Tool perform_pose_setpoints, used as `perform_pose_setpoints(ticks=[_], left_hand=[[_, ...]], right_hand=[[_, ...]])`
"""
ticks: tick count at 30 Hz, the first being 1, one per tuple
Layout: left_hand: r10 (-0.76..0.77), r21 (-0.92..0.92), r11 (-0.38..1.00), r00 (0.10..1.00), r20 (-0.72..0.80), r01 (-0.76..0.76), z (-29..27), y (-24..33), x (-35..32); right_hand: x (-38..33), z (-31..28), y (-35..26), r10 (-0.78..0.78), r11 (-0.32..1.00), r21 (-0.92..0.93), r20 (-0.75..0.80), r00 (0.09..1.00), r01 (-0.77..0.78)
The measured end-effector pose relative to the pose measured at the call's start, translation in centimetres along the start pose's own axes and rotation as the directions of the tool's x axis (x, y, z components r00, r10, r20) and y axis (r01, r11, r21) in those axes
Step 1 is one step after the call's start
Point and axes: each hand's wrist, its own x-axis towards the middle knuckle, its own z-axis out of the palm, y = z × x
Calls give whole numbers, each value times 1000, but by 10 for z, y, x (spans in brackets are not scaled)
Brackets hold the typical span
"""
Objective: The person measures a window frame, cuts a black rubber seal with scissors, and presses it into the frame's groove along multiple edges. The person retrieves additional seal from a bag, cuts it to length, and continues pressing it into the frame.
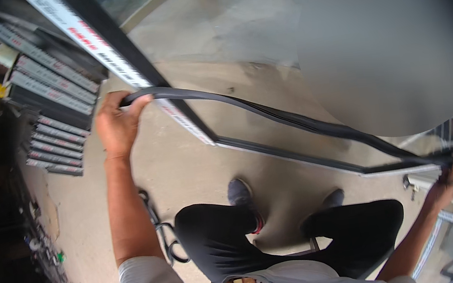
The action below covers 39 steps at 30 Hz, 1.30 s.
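Observation:
A long black rubber sealing strip (269, 113) stretches in a shallow curve between my two hands. My left hand (118, 125) pinches one end of it between thumb and fingers, next to an upright bar of a dark frame (283, 155). White film with print covers the outer side of this frame. At the far right, my right hand (449, 182) is closed around the strip close to the frame's right-hand corner; its fingers are small and partly hidden there. Between the hands, the strip sags above the frame's lower bar, apart from it along most of its length.
Several film-covered profiles (51, 88) are stacked at the left. On the floor beside my left leg lies a loose black strip (167, 236). Scraps (53, 270) line the left edge. A blurred grey patch hides the upper right. My feet stand below the frame.

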Motion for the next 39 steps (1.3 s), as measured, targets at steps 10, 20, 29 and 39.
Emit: perform_pose_setpoints(ticks=[10, 20, 29, 39], left_hand=[[-135, 270, 962, 940, 314, 48, 31, -27, -101], [416, -639, 727, 581, 700, 250, 85, 250, -204], [546, -717, 493, 466, 696, 494, 50, 303, -218], [495, -792, 283, 625, 603, 541, 43, 255, -202]], right_hand=[[-128, 129, -28, 105, 988, 111, 36, 994, -109], [-248, 155, -55, 253, 919, 150, 485, 837, -364], [-241, 130, -85, 110, 849, 334, 644, 757, -408], [-258, 128, -98, 316, 901, -144, 864, 393, -409]])
